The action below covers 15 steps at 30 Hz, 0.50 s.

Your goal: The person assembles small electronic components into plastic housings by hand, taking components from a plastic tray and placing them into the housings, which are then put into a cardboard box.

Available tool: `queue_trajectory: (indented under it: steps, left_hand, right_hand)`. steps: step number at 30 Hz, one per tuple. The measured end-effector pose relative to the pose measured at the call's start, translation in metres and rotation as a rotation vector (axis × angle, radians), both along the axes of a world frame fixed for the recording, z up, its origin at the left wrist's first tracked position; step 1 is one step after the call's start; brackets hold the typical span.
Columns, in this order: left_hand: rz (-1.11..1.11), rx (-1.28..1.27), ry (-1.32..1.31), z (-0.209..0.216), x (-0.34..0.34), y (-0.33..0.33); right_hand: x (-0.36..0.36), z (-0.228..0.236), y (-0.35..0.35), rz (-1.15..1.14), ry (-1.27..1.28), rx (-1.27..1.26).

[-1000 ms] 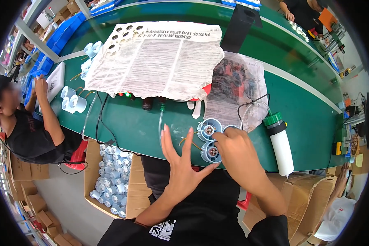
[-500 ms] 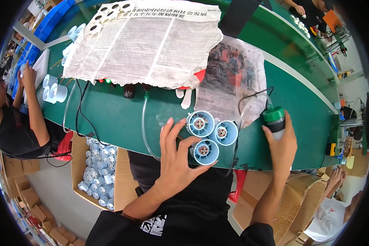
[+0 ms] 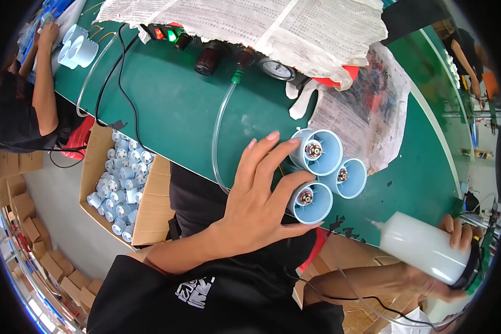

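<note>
Three light blue plastic cups with metal-and-copper-coloured centres stand together on the green table: a far one point(image 3: 324, 151), a right one point(image 3: 353, 178) and a near one point(image 3: 317, 204). My left hand point(image 3: 256, 195) curves around them from the left. Its thumb and index finger bracket the near cup, while the longer fingers reach the far cup. In my right hand point(image 3: 456, 236) is a translucent white dispensing bottle point(image 3: 423, 245), tilted with its thin nozzle pointing left towards the cups. A dark cap covers its other end, and the nozzle is apart from the cups.
Newspaper point(image 3: 234, 22) covers a device with a gauge point(image 3: 276, 69) and a clear hose point(image 3: 220, 128). More blue cups point(image 3: 78, 51) stand far left. A cardboard box point(image 3: 153, 200) of similar parts is below the table edge. A co-worker's arm point(image 3: 43, 94) shows at left.
My right hand has swung the bottle from upright, green cap on top, to tilted with its nozzle towards the cups. My left hand stays around the cups. The view has shifted closer.
</note>
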<state>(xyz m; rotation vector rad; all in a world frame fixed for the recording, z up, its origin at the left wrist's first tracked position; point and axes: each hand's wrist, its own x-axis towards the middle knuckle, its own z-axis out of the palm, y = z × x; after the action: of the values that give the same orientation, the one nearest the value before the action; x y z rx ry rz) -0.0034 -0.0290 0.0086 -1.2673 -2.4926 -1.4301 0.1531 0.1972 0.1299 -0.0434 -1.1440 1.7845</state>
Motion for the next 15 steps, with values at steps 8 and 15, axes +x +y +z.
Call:
queue_trajectory:
  steps: [8,15]
  left_hand:
    - [0.048,0.030,0.052,-0.005,0.000,0.008]
    - [0.073,0.067,0.074,-0.010,0.001,0.010]
  right_hand:
    - [-0.061,-0.015,-0.003,0.402,0.092,0.012]
    - [-0.073,-0.035,0.006,0.380,0.236,-0.159]
